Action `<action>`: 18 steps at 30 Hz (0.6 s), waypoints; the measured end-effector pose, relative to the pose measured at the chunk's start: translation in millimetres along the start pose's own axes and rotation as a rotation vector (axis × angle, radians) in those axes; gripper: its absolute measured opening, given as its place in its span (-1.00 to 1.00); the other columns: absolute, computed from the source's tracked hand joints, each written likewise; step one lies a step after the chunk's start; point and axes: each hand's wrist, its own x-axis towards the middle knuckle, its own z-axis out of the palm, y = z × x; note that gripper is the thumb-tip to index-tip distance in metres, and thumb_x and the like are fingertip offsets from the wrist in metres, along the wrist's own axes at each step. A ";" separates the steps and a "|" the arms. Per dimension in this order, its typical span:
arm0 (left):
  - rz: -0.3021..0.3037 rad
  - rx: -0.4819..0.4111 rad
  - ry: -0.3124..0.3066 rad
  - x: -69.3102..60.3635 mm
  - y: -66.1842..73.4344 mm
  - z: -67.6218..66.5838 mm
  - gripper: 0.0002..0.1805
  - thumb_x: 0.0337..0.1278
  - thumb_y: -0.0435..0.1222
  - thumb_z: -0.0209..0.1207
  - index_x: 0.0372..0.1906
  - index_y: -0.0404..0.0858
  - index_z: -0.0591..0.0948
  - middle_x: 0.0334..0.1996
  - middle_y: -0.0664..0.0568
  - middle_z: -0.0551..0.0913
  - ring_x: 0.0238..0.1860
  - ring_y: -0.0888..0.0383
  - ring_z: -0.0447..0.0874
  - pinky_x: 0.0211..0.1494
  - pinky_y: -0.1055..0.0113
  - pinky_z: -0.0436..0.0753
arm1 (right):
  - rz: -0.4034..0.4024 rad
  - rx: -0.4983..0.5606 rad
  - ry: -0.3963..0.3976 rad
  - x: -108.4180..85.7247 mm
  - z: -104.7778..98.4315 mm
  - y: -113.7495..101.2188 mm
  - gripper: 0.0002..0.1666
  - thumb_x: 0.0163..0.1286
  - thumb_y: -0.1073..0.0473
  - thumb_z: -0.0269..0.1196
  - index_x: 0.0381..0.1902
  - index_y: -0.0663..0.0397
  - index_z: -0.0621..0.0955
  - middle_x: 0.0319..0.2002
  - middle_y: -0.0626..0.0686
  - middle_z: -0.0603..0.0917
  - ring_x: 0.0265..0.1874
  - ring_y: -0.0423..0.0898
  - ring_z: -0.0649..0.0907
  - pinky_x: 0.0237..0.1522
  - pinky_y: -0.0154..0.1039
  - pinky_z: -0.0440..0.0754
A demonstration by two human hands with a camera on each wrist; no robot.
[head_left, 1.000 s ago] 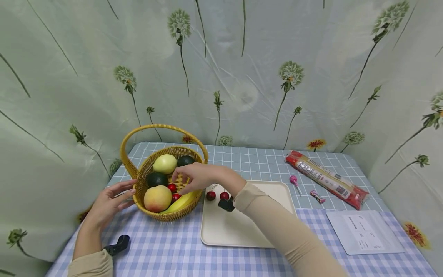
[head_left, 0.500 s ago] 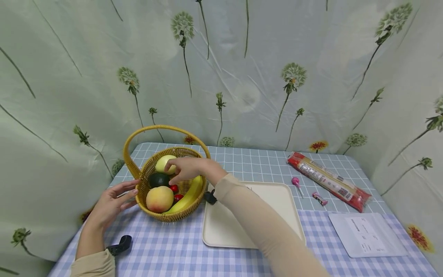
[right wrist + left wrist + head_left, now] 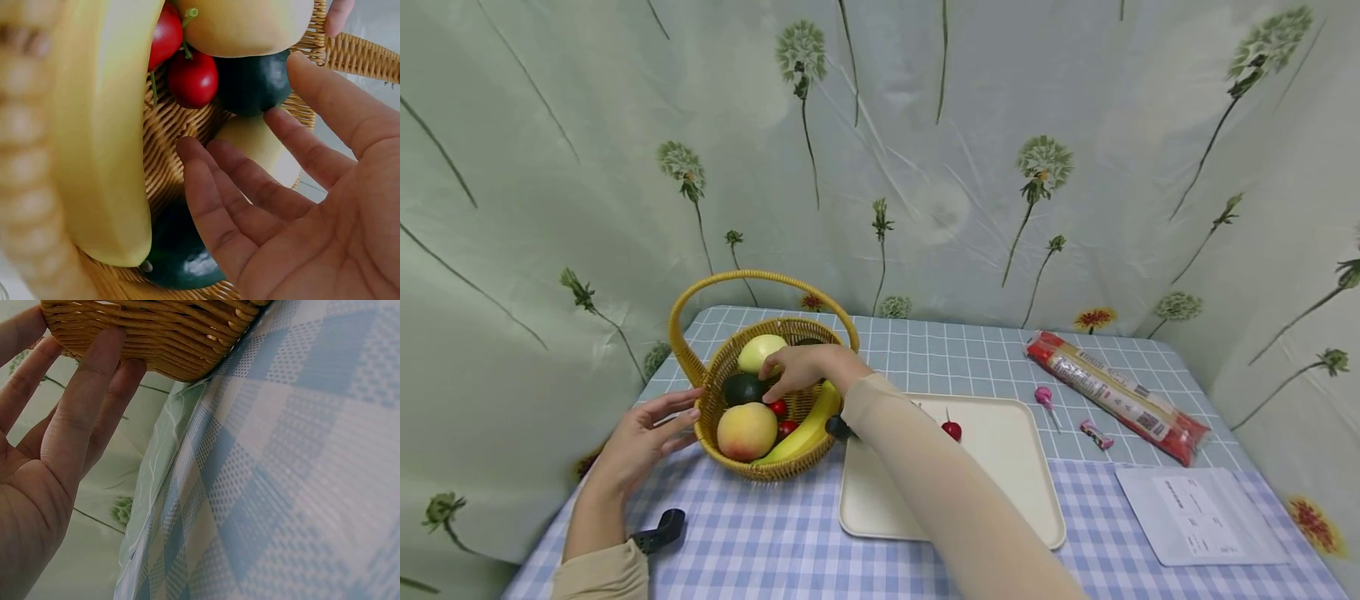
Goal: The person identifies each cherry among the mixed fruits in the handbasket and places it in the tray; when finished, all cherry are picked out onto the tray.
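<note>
Since the first frame, my right hand (image 3: pixel 808 367) has moved left inside the basket (image 3: pixel 767 472), off the red fruits (image 3: pixel 782 418) and over to the front dark green fruit (image 3: pixel 743 390); my left hand (image 3: pixel 643 433) stays at the basket's left side.

Head view: basket stands at the left of the table, handle up. Front dark green fruit lies inside by the left wall, behind the peach (image 3: pixel 747 431); pale green fruit (image 3: pixel 762 352) behind it, banana (image 3: pixel 805 429) along the right side. My right thumb and index finger are spread beside the dark green fruit. Cream tray (image 3: pixel 880 508) to the right, partly under my sleeve (image 3: pixel 925 467), a cherry (image 3: pixel 951 430) showing on it. Further right: lollipop (image 3: pixel 1043 396), wrapped candy (image 3: pixel 1097 434), red-ended packet (image 3: pixel 1116 392), pale pouch (image 3: pixel 1195 517).

Left wrist view: my left fingers are extended and spread, tips against the outside of the wicker wall, not wrapped round it. Checked cloth (image 3: pixel 300 462) beside.

Right wrist view: my right hand is wide, thumb and index tips at the edge of the front dark green fruit; can't tell if both touch. Other fingers bend loosely over the basket floor, near a second dark green fruit (image 3: pixel 181 262).
</note>
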 end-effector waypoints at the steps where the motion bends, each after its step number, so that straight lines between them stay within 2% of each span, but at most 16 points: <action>1: 0.001 0.003 -0.002 0.2 0.3 0.2 -0.46 0.55 -0.21 0.28 0.49 -0.30 0.54 0.08 0.46 0.67 0.09 0.53 0.69 0.05 0.42 0.80 | 0.011 0.016 -0.005 0.9 0.3 0.7 -0.39 0.59 -0.15 0.31 0.49 -0.19 0.53 0.56 -0.01 0.43 0.30 -0.11 0.58 0.36 -0.16 0.66; 5: -0.001 0.022 -0.004 0.8 0.2 0.8 -0.44 0.55 -0.20 0.28 0.50 -0.31 0.53 0.09 0.48 0.67 0.10 0.53 0.68 0.06 0.41 0.80 | 0.036 0.065 -0.016 3.3 0.7 3.2 -0.44 0.60 -0.12 0.31 0.45 -0.13 0.55 0.50 -0.01 0.48 0.23 -0.08 0.63 0.29 -0.13 0.70; 11: -0.010 0.044 0.002 1.1 -0.8 0.4 -0.43 0.55 -0.17 0.28 0.51 -0.30 0.53 0.08 0.50 0.65 0.10 0.55 0.67 0.07 0.42 0.79 | 0.063 0.143 -0.050 4.7 2.9 4.0 -0.36 0.61 -0.02 0.31 0.54 -0.03 0.49 0.52 0.02 0.48 0.35 -0.03 0.62 0.34 -0.10 0.70; 14: -0.008 0.033 0.003 1.1 -1.7 -0.4 -0.43 0.55 -0.18 0.28 0.50 -0.30 0.53 0.08 0.49 0.66 0.10 0.54 0.68 0.06 0.42 0.80 | 0.077 0.149 -0.055 4.6 4.1 2.6 -0.33 0.60 0.00 0.32 0.57 -0.02 0.47 0.53 0.05 0.48 0.33 -0.05 0.63 0.33 -0.13 0.71; 18: -0.006 0.004 0.004 0.9 -2.8 -1.4 -0.45 0.55 -0.22 0.29 0.49 -0.29 0.54 0.08 0.48 0.68 0.09 0.52 0.69 0.04 0.42 0.80 | 0.095 0.137 -0.055 4.5 4.9 1.4 -0.37 0.57 0.02 0.36 0.50 0.02 0.54 0.41 0.04 0.57 0.26 -0.06 0.66 0.28 -0.17 0.73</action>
